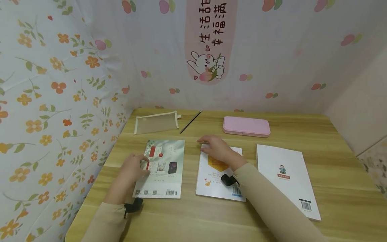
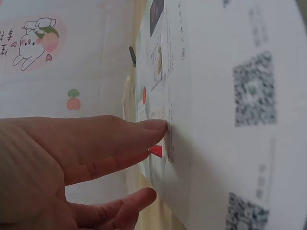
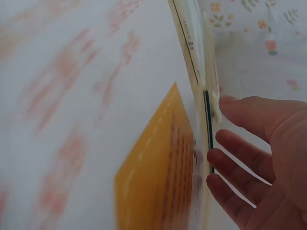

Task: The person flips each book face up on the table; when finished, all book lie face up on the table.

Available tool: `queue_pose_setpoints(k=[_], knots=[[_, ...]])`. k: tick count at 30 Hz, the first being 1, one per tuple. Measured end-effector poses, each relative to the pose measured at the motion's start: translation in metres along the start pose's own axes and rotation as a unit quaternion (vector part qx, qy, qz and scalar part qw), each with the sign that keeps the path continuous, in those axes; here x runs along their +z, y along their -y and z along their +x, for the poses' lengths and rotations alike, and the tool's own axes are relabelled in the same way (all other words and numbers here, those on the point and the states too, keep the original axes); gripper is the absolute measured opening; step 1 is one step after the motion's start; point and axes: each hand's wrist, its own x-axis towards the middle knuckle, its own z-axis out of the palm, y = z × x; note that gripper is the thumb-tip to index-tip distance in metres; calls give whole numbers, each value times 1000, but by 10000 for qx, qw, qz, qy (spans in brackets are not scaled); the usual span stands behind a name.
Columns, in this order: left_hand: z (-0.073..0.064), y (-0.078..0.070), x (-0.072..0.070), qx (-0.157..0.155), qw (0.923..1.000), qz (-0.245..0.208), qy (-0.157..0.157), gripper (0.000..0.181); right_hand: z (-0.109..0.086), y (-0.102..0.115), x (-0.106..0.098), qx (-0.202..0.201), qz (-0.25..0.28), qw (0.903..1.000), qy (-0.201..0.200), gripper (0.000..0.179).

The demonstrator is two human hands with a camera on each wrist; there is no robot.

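While left hand (image 1: 131, 170), empty, fingers parted, overlaps pale-green paper booklet (image 1: 164, 181) toward left edge of wood-grained tabletop (image 1: 181, 222), right hand (image 1: 218, 148) likewise overlaps white, orange-panelled book (image 1: 216, 185).

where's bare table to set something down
Free: the table right of the white booklet; the near stretch in front of the green booklet and yellow-marked booklet; the back gap between pencil and pink case. Crowded: left hand over the green booklet, right hand over the yellow-marked one, narrow strip between.

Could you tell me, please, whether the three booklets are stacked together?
No, the left booklet, middle booklet and right booklet lie side by side with tabletop between them.
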Motion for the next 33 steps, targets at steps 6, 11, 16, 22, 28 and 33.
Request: queue_pose_setpoints(k=[6, 11, 16, 22, 28, 33], knots=[[-5, 1, -6, 140, 9994, -170, 279, 46, 17, 7, 8, -186, -183, 9996, 48, 40], [-12, 2, -10, 207, 9980, -248, 535, 52, 31, 11, 18, -268, -473, 9983, 186, 41], [-21, 7, -13, 139, 9970, -278, 711, 52, 43, 20, 26, -534, -769, 9948, 397, 42], [-29, 11, -14, 48, 9953, -334, 910, 48, 50, 24, 31, -636, -933, 9922, 531, 37], [-34, 18, -14, 164, 9943, -238, 1022, 56, 54, 24, 32, -872, -931, 9905, 516, 35], [-38, 19, -16, 195, 9938, -150, 1081, 63, 57, 23, 34, -968, -919, 9896, 542, 33]])
